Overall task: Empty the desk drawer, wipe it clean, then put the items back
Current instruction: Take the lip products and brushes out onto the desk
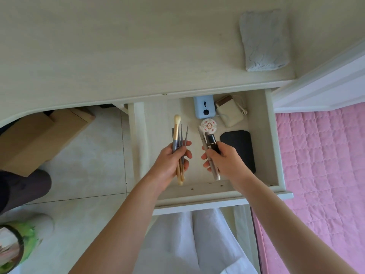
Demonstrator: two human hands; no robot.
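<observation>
Both forearms reach in from the near edge and meet over the open drawer (273,139), each hand already loaded. Fingers of the left hand (171,161) curl round a bundle of makeup brushes (178,144), held near mid-handle so the pale bristle head and thin grey tips fan out beyond the knuckles while wooden ends poke out below the palm; gathering them as one bunch probably saves several trips. Just across a small gap, the right hand (224,159) wraps a black tube (213,143) together with pale pens (205,147), the tube's cap rising above the thumb and one pen trailing out under the little finger. Neither load touches the drawer floor as far as I can tell — both seem lifted clear, which suits the emptying stage. Directly beyond the right hand's fingertips lies a round patterned compact (209,125), and off to its outer side a flat black case (240,149) rests against the drawer wall. Farther past the compact sit a blue power bank (204,106) and a cream pouch with a cord (229,111), tucked at the back under the desk edge, so much remains to come out. Beyond both grips, the desk top (118,56) offers a landing place, and a folded grey cloth (263,39) waits far right — likely set ready for wiping.
</observation>
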